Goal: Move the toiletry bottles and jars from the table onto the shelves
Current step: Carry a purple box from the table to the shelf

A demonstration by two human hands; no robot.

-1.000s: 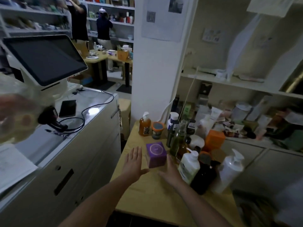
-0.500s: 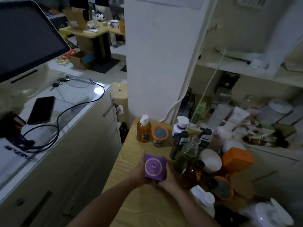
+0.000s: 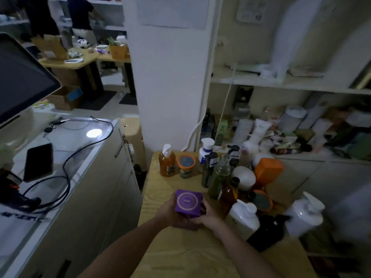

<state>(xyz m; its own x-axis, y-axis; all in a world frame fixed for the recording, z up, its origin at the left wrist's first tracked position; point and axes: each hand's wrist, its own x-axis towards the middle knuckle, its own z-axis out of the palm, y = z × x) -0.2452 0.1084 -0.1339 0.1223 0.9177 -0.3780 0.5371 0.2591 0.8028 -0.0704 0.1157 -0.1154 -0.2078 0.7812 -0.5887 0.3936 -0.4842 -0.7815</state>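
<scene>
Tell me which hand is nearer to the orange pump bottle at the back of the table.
The left hand. It holds the left side of the purple box, below the orange pump bottle. The right hand holds the box's right side, slightly farther away.

The table (image 3: 160, 251) lies bare along its left and near edge. Bottles (image 3: 217, 177) crowd its right half (packed close), and the lower shelf (image 3: 301, 157) behind is cluttered.

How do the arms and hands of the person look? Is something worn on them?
Both forearms are bare up to the bottom edge of the picture: no sleeves show. The left hand and right hand carry no gloves, and no watch or bracelet shows at the wrists. Rings cannot be told in this dim light.
</scene>
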